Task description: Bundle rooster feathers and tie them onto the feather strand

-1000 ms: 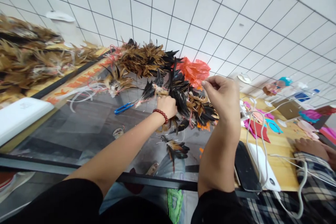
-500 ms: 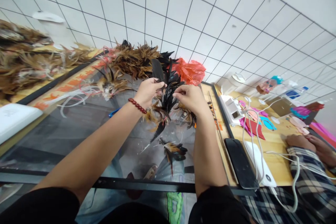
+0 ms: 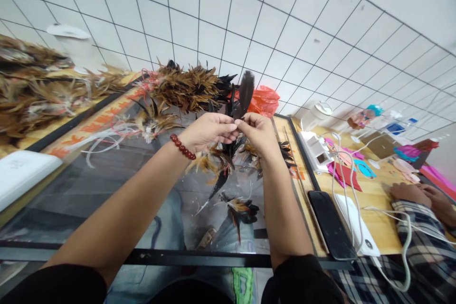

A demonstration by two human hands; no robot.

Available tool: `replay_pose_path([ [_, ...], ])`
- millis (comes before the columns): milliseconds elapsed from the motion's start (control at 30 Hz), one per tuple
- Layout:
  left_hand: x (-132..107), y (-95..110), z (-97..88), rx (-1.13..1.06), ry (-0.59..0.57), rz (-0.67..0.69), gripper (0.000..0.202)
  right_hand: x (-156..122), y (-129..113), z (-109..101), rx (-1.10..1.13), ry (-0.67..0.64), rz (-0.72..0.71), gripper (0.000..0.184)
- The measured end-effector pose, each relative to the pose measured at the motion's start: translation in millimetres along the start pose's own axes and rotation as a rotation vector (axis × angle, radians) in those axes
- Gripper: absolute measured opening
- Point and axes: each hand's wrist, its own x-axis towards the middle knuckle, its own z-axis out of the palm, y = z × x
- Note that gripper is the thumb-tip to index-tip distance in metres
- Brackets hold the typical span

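A dark feather (image 3: 246, 90) stands upright over the point where my two hands meet. My left hand (image 3: 213, 130), with a red bead bracelet at the wrist, has its thumb and forefinger pinched at the feather's lower end. Touching it at the fingertips, my right hand (image 3: 257, 132) is closed in a pinch on the same feather. Behind and below the fingers lie black feathers, partly hidden. A long black feather (image 3: 218, 186) and a small brown-and-black feather bunch (image 3: 242, 211) rest on the glass tabletop (image 3: 142, 190) nearer to me.
Brown feather bundles (image 3: 188, 83) lie at the back beside a red plastic bag (image 3: 264, 100). White strips (image 3: 103, 140) are at left, near a white box (image 3: 24, 175). A phone (image 3: 329, 223), a power bank (image 3: 358, 225) and cables lie right. Another person's hands (image 3: 420, 194) rest far right.
The dark feather has moved right, from my left hand to between both hands. My fingertips, apart before, have come together.
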Motion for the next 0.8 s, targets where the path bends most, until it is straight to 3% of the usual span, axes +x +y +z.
replay_pose_path([
  [67, 0, 5, -3.2, 0.187, 0.088, 0.079, 0.017, -3, -4, -5, -0.109, 0.031, -0.023, 0.018],
  [133, 0, 10, -9.4, 0.309, 0.243, 0.157, 0.019, -8, -9, -8, -0.275, -0.057, -0.045, 0.011],
  [167, -1, 14, -13.6, 0.32, 0.32, 0.188, 0.019, -12, -11, -8, -0.363, -0.185, -0.056, 0.009],
  [233, -3, 22, -23.3, 0.259, 0.434, 0.235, 0.018, -18, -16, -1, -0.513, -0.56, -0.071, 0.017],
  [300, -6, 31, -33.1, 0.161, 0.484, 0.269, 0.016, -24, -22, 14, -0.617, -0.901, -0.075, 0.026],
  [400, -11, 40, -43.2, 0.047, 0.514, 0.303, 0.011, -31, -30, 44, -0.792, -1.119, -0.066, 0.032],
  [533, -12, 25, -43.3, -0.039, 0.496, 0.282, 0.012, -34, -35, 66, -0.966, -1.208, -0.02, 0.025],
  [700, -13, -44, -36.5, -0.032, 0.355, 0.074, 0.03, -37, -31, 63, -0.964, -1.121, -0.073, 0.023],
  [800, -16, -78, -38.0, -0.07, 0.369, 0.052, 0.034, -39, -26, 66, -0.954, -1.073, -0.148, 0.025],
])
